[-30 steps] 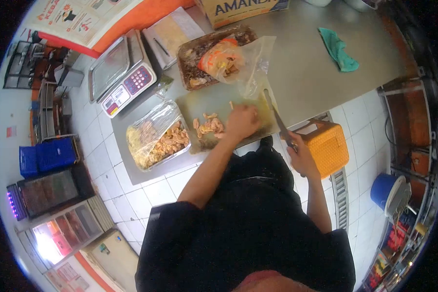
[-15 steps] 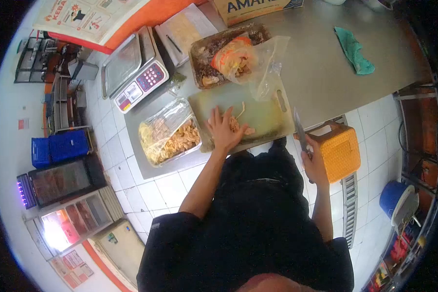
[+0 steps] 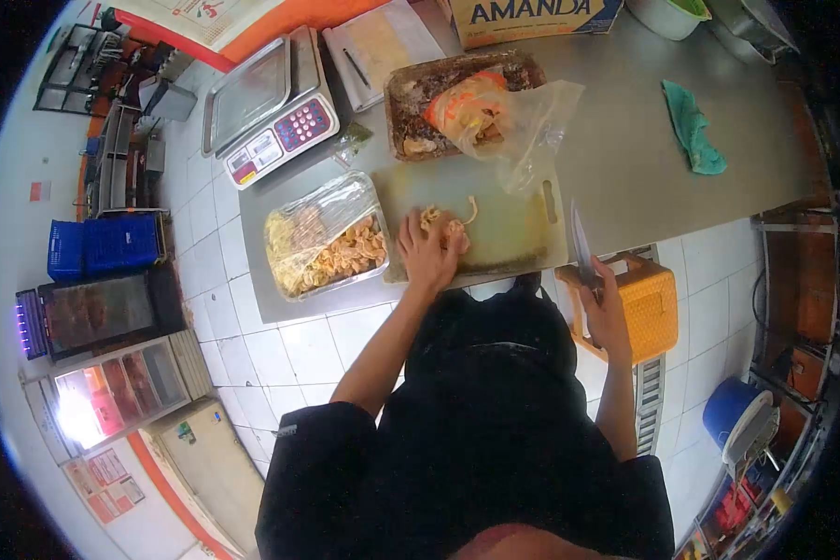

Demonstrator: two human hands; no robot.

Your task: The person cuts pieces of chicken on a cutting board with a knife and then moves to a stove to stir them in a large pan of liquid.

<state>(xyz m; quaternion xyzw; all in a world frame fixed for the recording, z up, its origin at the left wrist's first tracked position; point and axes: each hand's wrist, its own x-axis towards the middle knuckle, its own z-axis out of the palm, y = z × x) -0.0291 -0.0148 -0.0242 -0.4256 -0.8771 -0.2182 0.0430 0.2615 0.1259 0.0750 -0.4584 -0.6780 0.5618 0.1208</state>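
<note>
My left hand (image 3: 427, 257) is on the green cutting board (image 3: 513, 219), its fingers drawn in around small pieces of pale cooked meat (image 3: 456, 237). A thin strip of meat (image 3: 473, 209) curves away on the board just right of them. In my right hand (image 3: 604, 308) is a knife (image 3: 582, 245), gripped by the handle, its blade pointing up and away beyond the board's right edge. Left of the board, a tray of chopped meat (image 3: 350, 254) is partly covered with clear plastic wrap.
Behind the board, a browned metal tray (image 3: 401, 107) holds a plastic bag (image 3: 532, 121) with food in it. A digital scale (image 3: 285, 140), a pen (image 3: 356, 67) on paper, a cardboard box (image 3: 532, 23) and a green cloth (image 3: 693, 131) lie around. An orange stool (image 3: 644, 308) stands below the table edge.
My left hand's spread fingers have drawn closer together around the meat. The knife stays in my right hand beside the board. The whole view has shifted slightly.
</note>
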